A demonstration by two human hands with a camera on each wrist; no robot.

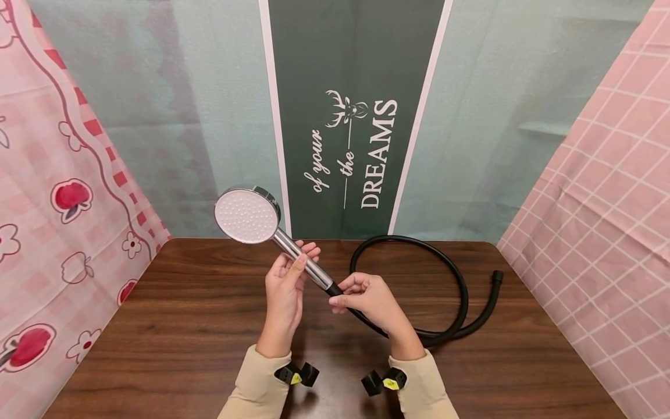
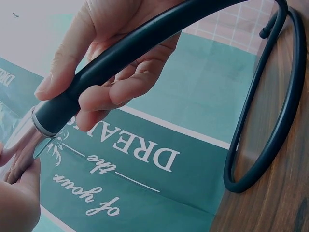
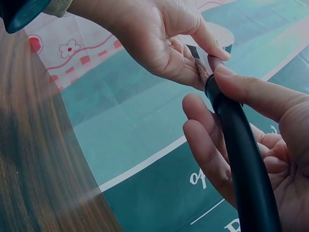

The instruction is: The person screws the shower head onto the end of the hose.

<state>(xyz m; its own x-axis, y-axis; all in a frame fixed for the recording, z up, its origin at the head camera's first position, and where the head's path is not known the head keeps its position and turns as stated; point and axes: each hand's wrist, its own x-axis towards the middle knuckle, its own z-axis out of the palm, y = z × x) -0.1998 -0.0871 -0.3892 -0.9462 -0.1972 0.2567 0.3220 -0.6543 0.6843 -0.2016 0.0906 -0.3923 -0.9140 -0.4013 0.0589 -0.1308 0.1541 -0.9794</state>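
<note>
A chrome shower head point(image 1: 247, 215) with a round white nozzle face is held up over the table, tilted with its head to the upper left. My left hand point(image 1: 285, 285) grips its shiny handle point(image 1: 316, 272), thumb on top. At the handle's lower end sits the black end fitting of a hose, flush against the chrome in the left wrist view. My right hand point(image 1: 369, 299) pinches that fitting point(image 2: 55, 113) between thumb and fingers. From there the black hose point(image 3: 246, 164) runs down under the right hand and loops on the table.
The wooden table point(image 1: 199, 326) carries the hose loop point(image 1: 463, 291) on the right, its free end point(image 1: 497, 277) pointing up and away. Behind hangs a green cloth point(image 1: 356, 58) with white lettering. Patterned pink cloths point(image 1: 602, 233) stand at both sides.
</note>
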